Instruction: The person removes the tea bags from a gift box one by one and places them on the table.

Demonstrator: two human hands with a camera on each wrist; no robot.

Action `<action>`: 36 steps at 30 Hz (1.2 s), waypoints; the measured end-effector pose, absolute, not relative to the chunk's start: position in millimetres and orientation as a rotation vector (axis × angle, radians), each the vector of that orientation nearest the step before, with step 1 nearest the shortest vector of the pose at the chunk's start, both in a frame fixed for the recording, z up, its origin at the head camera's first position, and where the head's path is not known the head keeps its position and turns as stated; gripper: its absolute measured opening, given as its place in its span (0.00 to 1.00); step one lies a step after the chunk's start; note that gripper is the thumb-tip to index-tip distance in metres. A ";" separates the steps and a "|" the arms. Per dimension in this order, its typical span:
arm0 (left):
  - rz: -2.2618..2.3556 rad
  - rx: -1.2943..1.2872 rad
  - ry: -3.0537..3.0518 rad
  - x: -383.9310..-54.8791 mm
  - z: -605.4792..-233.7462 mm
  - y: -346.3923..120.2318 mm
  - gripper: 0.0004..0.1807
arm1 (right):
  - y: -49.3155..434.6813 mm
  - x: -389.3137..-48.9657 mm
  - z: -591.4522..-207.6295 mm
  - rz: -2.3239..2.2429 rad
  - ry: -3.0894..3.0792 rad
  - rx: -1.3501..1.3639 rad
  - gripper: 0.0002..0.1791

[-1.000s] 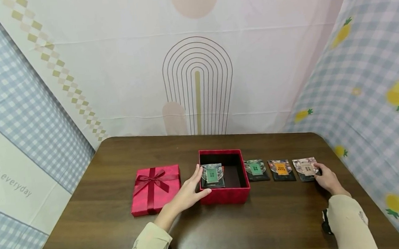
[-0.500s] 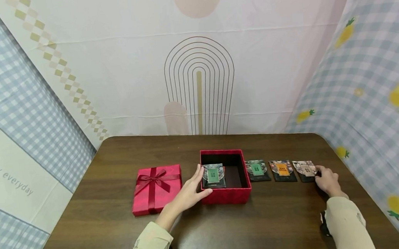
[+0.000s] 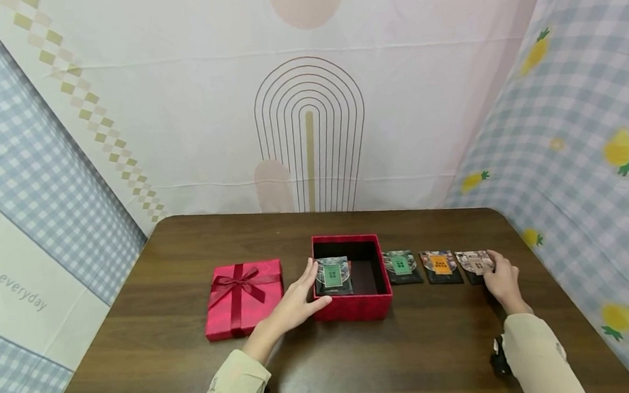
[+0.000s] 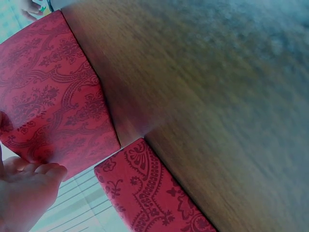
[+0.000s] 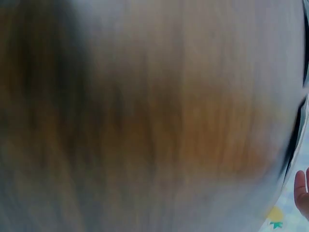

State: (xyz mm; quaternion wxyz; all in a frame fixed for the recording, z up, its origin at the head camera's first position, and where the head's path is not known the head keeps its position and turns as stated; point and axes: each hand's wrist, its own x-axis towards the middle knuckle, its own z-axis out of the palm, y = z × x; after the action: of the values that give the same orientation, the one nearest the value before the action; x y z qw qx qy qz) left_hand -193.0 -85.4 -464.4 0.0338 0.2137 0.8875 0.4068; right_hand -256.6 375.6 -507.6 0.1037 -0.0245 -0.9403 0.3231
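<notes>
My left hand (image 3: 296,307) rests at the near left corner of an uncovered red gift box (image 3: 355,308), fingers extended along its left wall and thumb at the front. In the left wrist view, the thumb (image 4: 43,179) touches the patterned box wall (image 4: 58,87). Inside the box, at its left, sits a dark packet with a green label (image 3: 333,275). At the far right, my right hand (image 3: 503,281) pinches the right edge of a dark packet with a beige label (image 3: 474,263); fingertips are partly hidden. The right wrist view is mostly blurred.
A green-labelled packet (image 3: 403,267) and an orange-labelled packet (image 3: 441,267) lie in a row between the box and my right hand. The red lid with a ribbon bow (image 3: 245,300) lies left of the box on the wooden table (image 3: 359,364).
My right hand has shifted slightly left and grips the beige-labelled packet's edge, which appears tilted a little. The left hand stays at the box.
</notes>
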 end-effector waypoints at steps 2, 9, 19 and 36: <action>1.249 0.660 2.731 -193.6 -464.8 -85.6 0.45 | 369.7 -257.3 -507.5 0.953 -2.742 -0.062 0.24; 1.244 0.663 2.740 -193.7 -464.9 -87.1 0.45 | 348.3 -260.5 -508.3 0.960 -2.609 0.055 0.20; 1.232 0.653 2.727 -192.8 -464.3 -86.1 0.45 | 307.0 -263.7 -494.5 1.060 -2.550 0.224 0.20; 1.245 0.671 2.729 -193.4 -465.0 -86.5 0.45 | 210.6 -254.9 -462.8 1.204 -2.476 0.537 0.20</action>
State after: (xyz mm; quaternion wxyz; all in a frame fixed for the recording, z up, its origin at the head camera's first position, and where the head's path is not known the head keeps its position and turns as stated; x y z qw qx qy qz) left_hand -193.4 -86.5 -465.0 0.0339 0.2180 0.8874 0.4047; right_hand -254.9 210.6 -462.8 0.1673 0.1888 -0.8703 0.4231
